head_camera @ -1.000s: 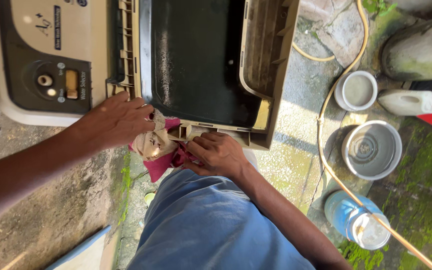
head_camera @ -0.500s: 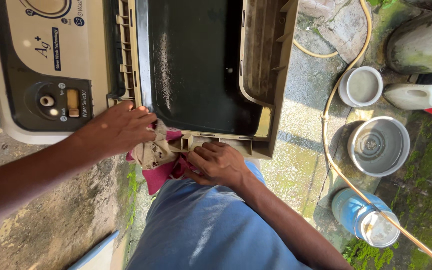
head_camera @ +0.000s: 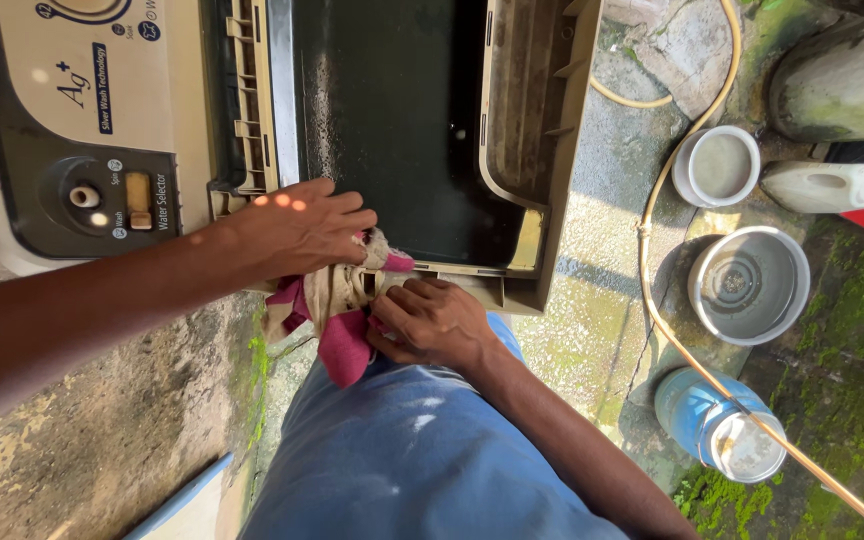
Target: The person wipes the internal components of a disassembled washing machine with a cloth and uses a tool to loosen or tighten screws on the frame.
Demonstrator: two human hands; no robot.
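A crumpled pink and beige cloth [head_camera: 337, 320] hangs over the front rim of an open washing machine tub [head_camera: 392, 120]. My left hand [head_camera: 297, 230] reaches in from the left and grips the top of the cloth. My right hand [head_camera: 432, 320] comes from the lower right and clutches the same cloth on its right side, by the tub's beige rim [head_camera: 522, 250]. The inside of the tub is dark. My blue garment [head_camera: 402, 450] fills the lower middle.
The machine's control panel [head_camera: 102, 190] with knobs lies at the upper left. On the mossy concrete to the right stand a white bowl [head_camera: 717, 165], a steel pot [head_camera: 752, 285], a blue container [head_camera: 717, 420], a white jug [head_camera: 822, 185] and a yellow hose [head_camera: 652, 290].
Both hands stay on the cloth at the tub's rim. More of the pink cloth now hangs below them, and my left hand has slid slightly right.
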